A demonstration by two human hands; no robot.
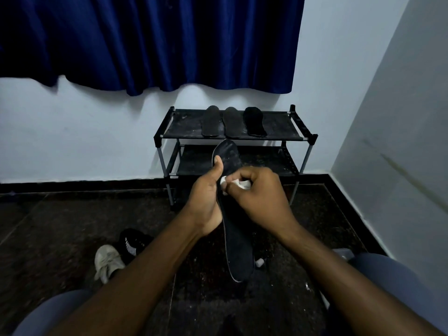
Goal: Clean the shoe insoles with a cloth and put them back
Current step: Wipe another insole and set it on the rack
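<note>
My left hand [206,200] grips a long black insole [238,248] by its left edge, thumb pressed on the upper part, toe end pointing up. My right hand [259,195] is closed on a small white cloth [238,183] and presses it against the insole's middle. Three more dark insoles lie side by side on the top shelf of the black shoe rack [184,128]: a left one [210,122], a middle one [232,122] and a right one [254,122].
On the dark floor at lower left lie a pale grey shoe [108,261] and a black shoe with white stripes [133,241]. A small white object [260,263] shows behind the insole's heel. My knees frame the bottom corners. A blue curtain hangs above; walls close the right side.
</note>
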